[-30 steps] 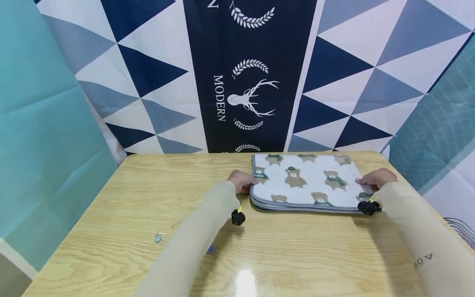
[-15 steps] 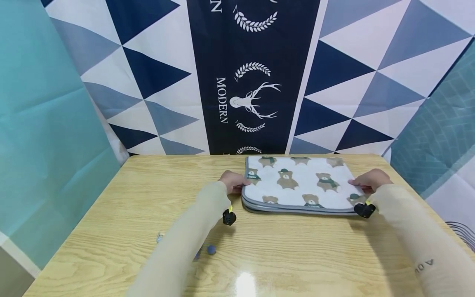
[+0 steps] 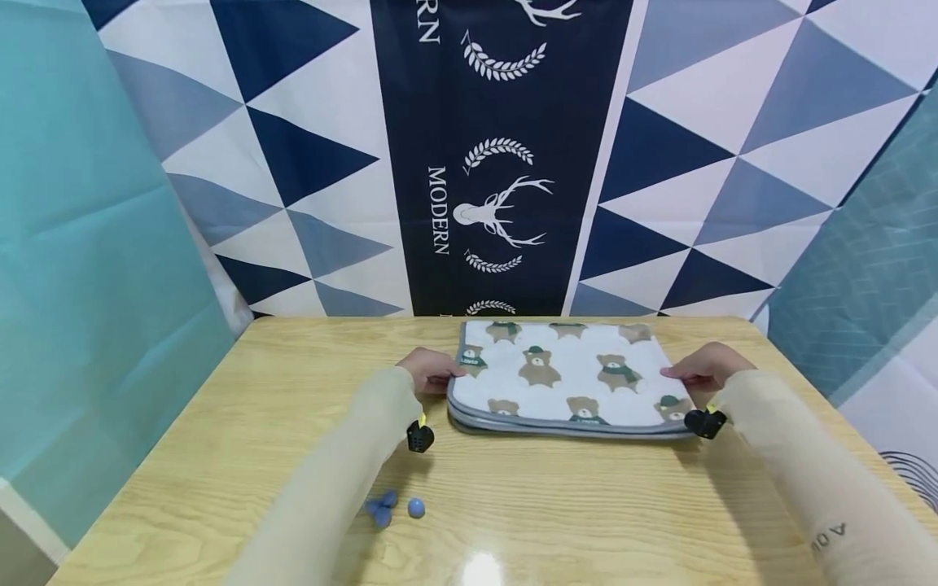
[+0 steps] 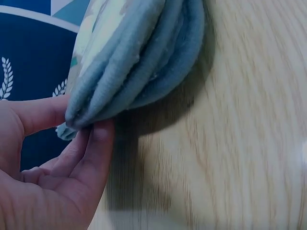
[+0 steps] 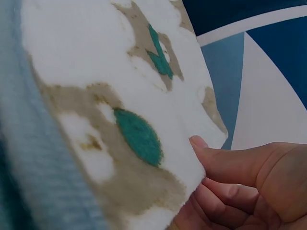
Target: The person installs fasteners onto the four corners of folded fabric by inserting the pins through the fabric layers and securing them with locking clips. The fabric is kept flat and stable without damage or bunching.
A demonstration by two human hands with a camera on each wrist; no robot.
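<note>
A folded white blanket (image 3: 572, 391) with brown bears and grey edging lies at the back of the table, in several layers. My left hand (image 3: 431, 370) pinches its left edge. In the left wrist view, that hand (image 4: 53, 177) has the thumb over the stacked grey-blue edging (image 4: 129, 67) and fingers beneath. On the opposite side, my right hand (image 3: 707, 364) grips the right edge. The right wrist view shows the right thumb on top of the white cloth (image 5: 72, 48), with curled fingers below it, partly hidden.
Small blue pieces (image 3: 381, 510) and a round blue bead-like piece (image 3: 416, 508) lie on the wooden table (image 3: 572, 513), beside my left sleeve (image 3: 330, 480). A patterned curtain (image 3: 491, 163) hangs behind the table's back edge.
Both hands have shifted left together with the blanket. The blue pieces have come out from behind my left sleeve, while a small pale-blue trinket farther left is now covered by it.
</note>
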